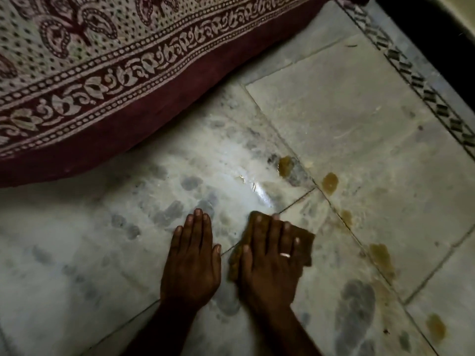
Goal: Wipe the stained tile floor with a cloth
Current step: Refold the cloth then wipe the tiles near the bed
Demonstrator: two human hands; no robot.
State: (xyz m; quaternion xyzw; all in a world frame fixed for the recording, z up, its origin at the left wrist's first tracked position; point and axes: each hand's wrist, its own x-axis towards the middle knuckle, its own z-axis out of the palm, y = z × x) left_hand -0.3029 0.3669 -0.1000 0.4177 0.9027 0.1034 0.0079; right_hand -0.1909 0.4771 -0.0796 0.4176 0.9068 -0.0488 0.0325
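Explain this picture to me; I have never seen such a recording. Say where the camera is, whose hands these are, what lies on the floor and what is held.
No machine here: a person wears one camera on the head, looking down at their own two hands. The left hand lies flat on the pale tile floor. The right hand, fingers straight, presses a brown cloth against the tiles; nothing is gripped. To the right, brown stains dot the tiles. A patterned maroon fabric hangs at upper left.
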